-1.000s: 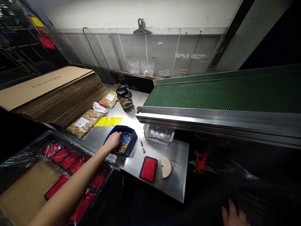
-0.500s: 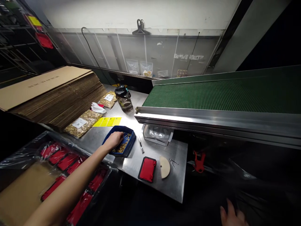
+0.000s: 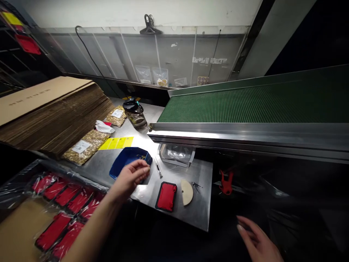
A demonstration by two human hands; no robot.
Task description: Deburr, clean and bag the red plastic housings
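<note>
My left hand (image 3: 132, 175) hovers at the front right edge of a blue bin (image 3: 120, 161), its fingertips pinched together. Whatever lies between them is too small or hidden to make out. Small gold-coloured pieces (image 3: 142, 157) show in the bin, partly covered by the hand. At the lower right, off the table, my right hand (image 3: 257, 236) is open, thumb and fingers apart. Between the hands, on the metal table (image 3: 191, 218), lie a red case with black edges (image 3: 167, 196), a pale half-round disc (image 3: 187, 193) and a small metal tool (image 3: 196, 186).
A slim cutter-like tool (image 3: 158, 168) lies beside the bin. The green conveyor (image 3: 231, 107) rises to the right. Flat cardboard (image 3: 51, 105), bags of gold pieces (image 3: 85, 147), yellow labels (image 3: 116, 143) and a bottle (image 3: 135, 114) stand behind. Bagged red cases (image 3: 68, 194) fill a crate at left.
My left hand has come up out of the bin and moved toward me, fingers pinched. My right hand has risen further into view. The whole view has shifted slightly.
</note>
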